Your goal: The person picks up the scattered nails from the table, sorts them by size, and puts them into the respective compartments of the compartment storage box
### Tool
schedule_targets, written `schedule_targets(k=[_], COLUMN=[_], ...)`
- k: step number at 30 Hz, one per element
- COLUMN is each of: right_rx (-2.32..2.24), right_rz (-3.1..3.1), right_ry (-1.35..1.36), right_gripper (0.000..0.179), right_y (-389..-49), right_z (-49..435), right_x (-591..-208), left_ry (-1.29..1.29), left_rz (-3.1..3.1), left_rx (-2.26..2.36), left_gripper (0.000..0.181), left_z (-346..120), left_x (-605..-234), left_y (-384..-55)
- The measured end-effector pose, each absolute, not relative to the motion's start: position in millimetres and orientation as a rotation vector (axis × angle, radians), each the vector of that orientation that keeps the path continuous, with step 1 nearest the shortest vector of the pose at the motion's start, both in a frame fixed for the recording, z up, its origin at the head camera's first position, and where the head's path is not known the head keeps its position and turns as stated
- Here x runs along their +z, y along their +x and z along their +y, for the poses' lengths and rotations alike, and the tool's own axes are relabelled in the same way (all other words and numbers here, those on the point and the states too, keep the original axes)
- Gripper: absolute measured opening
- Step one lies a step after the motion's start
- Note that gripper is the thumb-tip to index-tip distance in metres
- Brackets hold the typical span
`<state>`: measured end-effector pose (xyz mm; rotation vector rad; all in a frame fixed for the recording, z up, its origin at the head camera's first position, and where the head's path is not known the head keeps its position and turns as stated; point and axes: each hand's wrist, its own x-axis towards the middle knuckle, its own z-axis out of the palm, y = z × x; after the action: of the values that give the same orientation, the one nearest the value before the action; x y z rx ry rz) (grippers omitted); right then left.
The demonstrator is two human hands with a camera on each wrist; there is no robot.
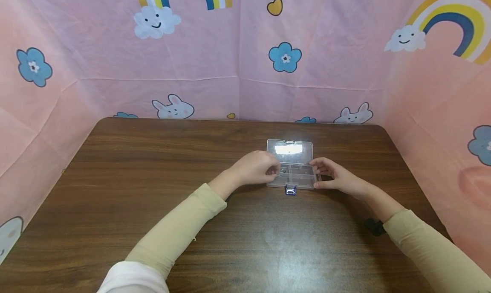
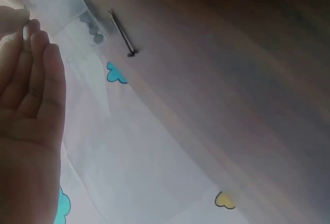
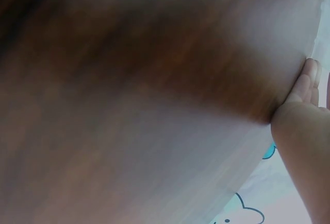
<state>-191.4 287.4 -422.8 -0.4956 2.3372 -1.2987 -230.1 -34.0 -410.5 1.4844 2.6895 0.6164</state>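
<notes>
A clear plastic compartment box [image 1: 303, 181] lies on the table with its lid [image 1: 289, 152] raised toward the back. A blue-edged clasp [image 1: 290, 190] sticks out at its front. My right hand [image 1: 337, 180] holds the box's right side between thumb and fingers. Over the left compartments is my left hand [image 1: 255, 168], thumb and fingertips close together; whether they pinch anything is hidden. Small metal pieces [image 1: 282, 171] show beside those fingertips. In the left wrist view, dark bits [image 2: 97, 37] show in the box, and a thin screw-like metal piece [image 2: 121, 33] lies just outside it.
The box stands toward the back right of the brown wooden table [image 1: 172, 156]. Pink patterned cloth [image 1: 215, 50] hangs behind the table and along both sides. A dark object [image 1: 374, 227] shows by the right sleeve.
</notes>
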Motion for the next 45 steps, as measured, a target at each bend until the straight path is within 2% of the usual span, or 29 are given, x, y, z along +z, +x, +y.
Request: schedule_targets(k=[22, 45], right_rx=[-1.304, -1.303], right_rz=[2.34, 2.34], right_ry=[-0.522, -0.518], right_gripper=[0.061, 0.061], right_y=[-192, -193], right_z=[289, 289], right_x=[-428, -425], left_ry=[1.509, 1.4], left_rz=[2.695, 2.689], left_rx=[0.514, 0.725], left_gripper=[0.006, 0.005], left_z=[-25, -57], left_x=[-413, -408], left_y=[-228, -243])
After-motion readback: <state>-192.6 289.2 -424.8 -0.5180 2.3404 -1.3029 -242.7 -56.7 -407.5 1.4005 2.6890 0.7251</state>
